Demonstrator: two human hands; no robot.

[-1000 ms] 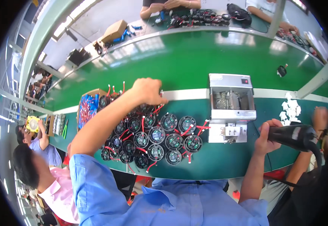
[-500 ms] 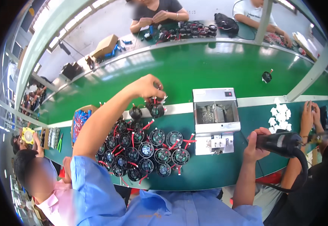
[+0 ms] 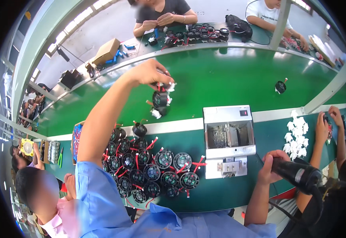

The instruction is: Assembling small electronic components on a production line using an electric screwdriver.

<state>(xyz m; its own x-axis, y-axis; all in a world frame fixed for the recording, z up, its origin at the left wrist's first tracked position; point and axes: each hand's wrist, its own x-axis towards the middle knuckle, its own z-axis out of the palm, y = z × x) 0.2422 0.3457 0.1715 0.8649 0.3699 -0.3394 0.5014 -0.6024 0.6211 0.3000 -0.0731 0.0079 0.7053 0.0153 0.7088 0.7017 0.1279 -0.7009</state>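
My left hand [image 3: 151, 73] reaches out over the green surface, its fingers closed around a round black part with red wires and white connectors. Just below it is another round black part [image 3: 160, 99]; whether it is also gripped, I cannot tell. My right hand [image 3: 275, 164] is wrapped around a black corded electric screwdriver [image 3: 296, 172], beside a silver screw feeder [image 3: 228, 152] with small metal pieces in its hopper. Many similar round black parts [image 3: 152, 172] with red wires crowd the bench left of the feeder.
White plastic pieces [image 3: 296, 137] are heaped right of the feeder. A lone round part [image 3: 280, 87] lies on the far green surface. A metal rail [image 3: 177, 126] divides bench and green surface. Co-workers sit on both sides and opposite. A box of red and blue pieces [image 3: 77, 142] stands left.
My left hand has moved away from the bench, carrying the round part past the rail and over the green surface. The right hand still grips the screwdriver. The view has shifted slightly.
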